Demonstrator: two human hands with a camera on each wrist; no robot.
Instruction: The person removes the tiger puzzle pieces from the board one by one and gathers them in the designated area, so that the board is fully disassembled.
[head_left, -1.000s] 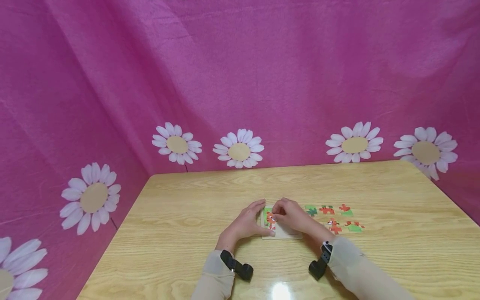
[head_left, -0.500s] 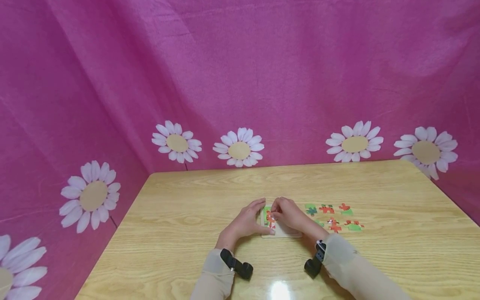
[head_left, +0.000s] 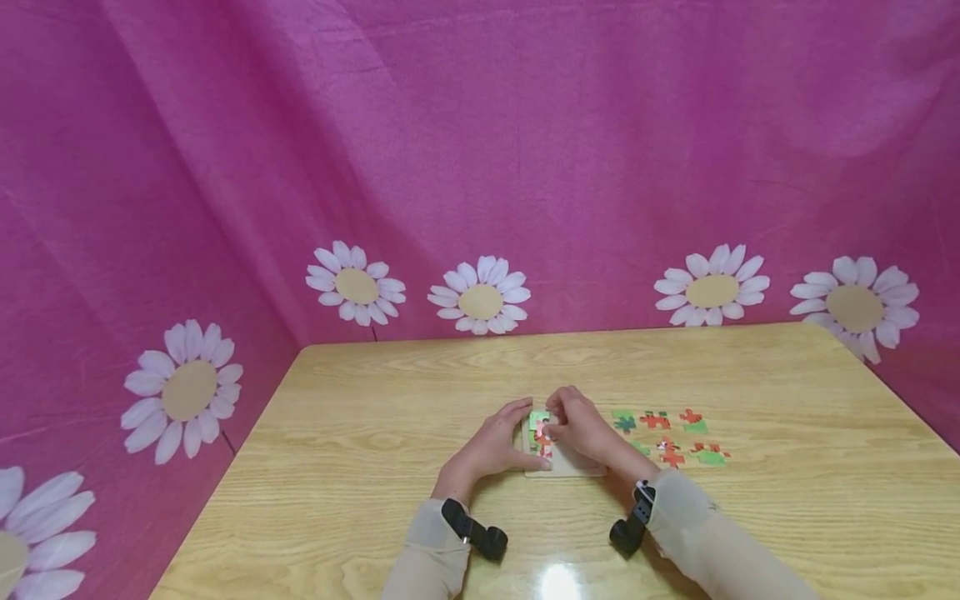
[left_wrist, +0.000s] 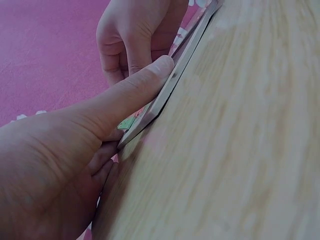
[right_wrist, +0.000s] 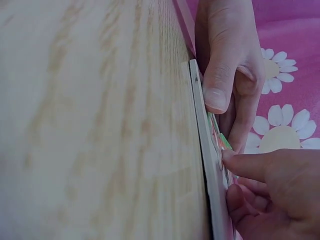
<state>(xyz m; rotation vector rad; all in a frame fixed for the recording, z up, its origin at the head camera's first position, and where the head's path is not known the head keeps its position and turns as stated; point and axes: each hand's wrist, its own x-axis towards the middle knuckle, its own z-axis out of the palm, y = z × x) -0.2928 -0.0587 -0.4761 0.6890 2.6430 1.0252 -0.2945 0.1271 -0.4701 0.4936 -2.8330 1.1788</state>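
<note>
A shallow puzzle tray (head_left: 566, 465) with a pale rim lies on the table, a few joined pieces (head_left: 542, 446) with an orange animal picture along its left side. My left hand (head_left: 491, 446) grips the tray, thumb over the near rim and fingers round the far left corner. The right hand (head_left: 588, 429) is over the tray's middle, pinching a jigsaw piece (right_wrist: 225, 142) that shows green at its edge. In the right wrist view its thumb lies close over the picture. The right fingers hide part of the picture and of the held piece.
Several loose jigsaw pieces lie right of the tray, among them a green one (head_left: 623, 420), an orange one (head_left: 655, 420) and an orange and green one (head_left: 708, 453). The wooden table (head_left: 375, 417) ends at a pink flowered curtain (head_left: 585, 167).
My right hand has shifted slightly toward the far side of the tray, and more of a light green piece shows at the tray's far left. The left hand keeps its place.
</note>
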